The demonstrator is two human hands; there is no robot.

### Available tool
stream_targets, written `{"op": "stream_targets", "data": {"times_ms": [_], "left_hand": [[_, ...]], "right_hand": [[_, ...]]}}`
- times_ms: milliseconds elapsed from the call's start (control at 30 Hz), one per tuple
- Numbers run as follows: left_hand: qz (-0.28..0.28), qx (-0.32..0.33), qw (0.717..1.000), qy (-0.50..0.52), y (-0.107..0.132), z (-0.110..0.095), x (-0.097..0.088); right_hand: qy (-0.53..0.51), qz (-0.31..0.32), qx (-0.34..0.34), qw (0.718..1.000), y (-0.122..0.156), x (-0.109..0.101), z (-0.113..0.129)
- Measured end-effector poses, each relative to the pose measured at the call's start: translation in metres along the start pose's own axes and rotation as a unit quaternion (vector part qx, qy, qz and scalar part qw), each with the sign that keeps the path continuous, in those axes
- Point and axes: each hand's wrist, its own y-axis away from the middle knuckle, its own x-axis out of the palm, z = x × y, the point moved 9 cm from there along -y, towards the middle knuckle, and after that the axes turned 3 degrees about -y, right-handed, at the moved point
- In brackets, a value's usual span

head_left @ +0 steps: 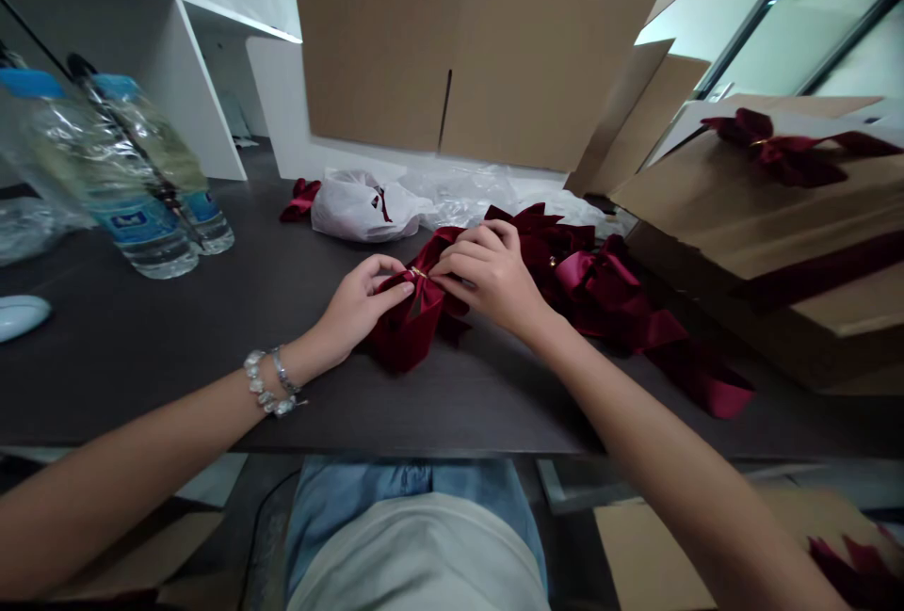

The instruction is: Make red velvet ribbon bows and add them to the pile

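Ribbon bow (413, 324) of dark red colour was held between both hands, and its lower part was resting on the dark worktop (141, 376). The fingers (385, 286) of the left hand (360, 305) were bent and closed on the left loop, near the small gold tie (418, 272) at the centre. The right hand (491, 277) was over the right side, and its fingers were also closed on the ribbon, just beside the tie. Just behind the right hand lay a heap of other red bows (600, 286), and a white plastic bag (363, 206) was further back. Two water bottles (105, 197) stood at the left, and a cardboard box (769, 216) with one more bow was at the right.
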Motion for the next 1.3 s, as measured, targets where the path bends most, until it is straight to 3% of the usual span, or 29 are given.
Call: {"op": "stream_targets", "data": {"times_ms": [367, 633, 900, 1067, 1300], "left_hand": [[-0.030, 0.036, 0.984, -0.174, -0.002, 0.000, -0.007], [-0.031, 0.071, 0.966, -0.247, 0.002, -0.009, -0.005], [0.007, 0.062, 0.967, -0.248, -0.001, -0.005, 0.000], [0.016, 0.062, 0.963, -0.263, -0.001, -0.006, 0.002], [0.036, 0.070, 0.966, -0.246, 0.000, -0.005, 0.006]], "right_hand": [[0.086, 0.039, -0.114, 0.989, 0.000, 0.007, 0.024], [0.085, 0.079, -0.135, 0.984, 0.001, 0.011, 0.031], [0.028, 0.093, -0.103, 0.990, 0.001, 0.019, 0.025], [-0.071, 0.080, -0.028, 0.994, 0.003, 0.019, 0.009], [-0.212, 0.141, 0.080, 0.964, 0.008, 0.037, -0.006]]}}
